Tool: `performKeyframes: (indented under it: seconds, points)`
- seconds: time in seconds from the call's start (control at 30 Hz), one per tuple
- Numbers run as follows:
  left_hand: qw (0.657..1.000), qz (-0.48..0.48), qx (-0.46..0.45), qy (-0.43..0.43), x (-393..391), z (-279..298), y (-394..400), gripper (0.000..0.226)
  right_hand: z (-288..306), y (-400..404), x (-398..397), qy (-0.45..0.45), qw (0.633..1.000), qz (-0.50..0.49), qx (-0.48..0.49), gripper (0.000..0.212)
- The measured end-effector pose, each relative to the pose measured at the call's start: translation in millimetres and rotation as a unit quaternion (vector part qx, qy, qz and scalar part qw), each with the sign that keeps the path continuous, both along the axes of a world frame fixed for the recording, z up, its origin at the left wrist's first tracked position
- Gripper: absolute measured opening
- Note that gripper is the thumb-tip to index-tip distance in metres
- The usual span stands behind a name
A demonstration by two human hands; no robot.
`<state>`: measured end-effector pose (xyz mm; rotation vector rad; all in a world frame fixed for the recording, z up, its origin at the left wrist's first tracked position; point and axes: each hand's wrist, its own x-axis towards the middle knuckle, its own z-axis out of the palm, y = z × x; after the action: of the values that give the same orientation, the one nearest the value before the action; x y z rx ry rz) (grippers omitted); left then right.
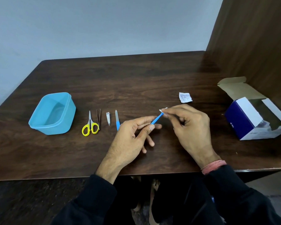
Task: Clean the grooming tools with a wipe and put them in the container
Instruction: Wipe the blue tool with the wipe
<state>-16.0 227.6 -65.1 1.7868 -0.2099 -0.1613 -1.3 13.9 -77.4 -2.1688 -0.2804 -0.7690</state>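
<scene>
My left hand (133, 135) pinches the lower end of a thin blue-handled tool (156, 119) between thumb and forefinger, above the table. My right hand (188, 127) pinches a small white wipe (163, 109) around the tool's upper tip. On the table to the left lie yellow-handled scissors (90, 125), tweezers (98, 118), a small nail clipper (108, 118) and a blue-handled nail file (117, 120), whose lower end is hidden by my left hand. The light blue container (37, 125) stands open at the far left, with nothing inside.
A torn white wipe sachet (185, 97) lies on the dark wooden table (136, 82) behind my right hand. An opened blue and white cardboard box (245, 120) stands at the right by a brown wall panel (250, 38). The table's front edge is below my wrists.
</scene>
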Motion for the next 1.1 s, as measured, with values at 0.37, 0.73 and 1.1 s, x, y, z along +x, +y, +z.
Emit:
performKeyframes:
  seconds: [0.37, 0.73, 1.1]
  points:
    - [1.000, -0.011, -0.002, -0.004, -0.4, 1.7, 0.7, 0.033, 2.7, 2.7, -4.8, -0.066, 0.997, -0.028, -0.028, 0.016]
    - [0.999, 0.043, -0.021, 0.012, -0.4, 2.3, -2.3, 0.019, 2.6, 3.4, -8.6, -0.076, 0.994, 0.022, -0.071, 0.022]
    - [0.995, 0.065, -0.070, 0.010, -0.4, 1.3, -3.4, 0.019, 1.0, 3.4, -6.0, -0.082, 0.996, -0.010, -0.039, 0.024]
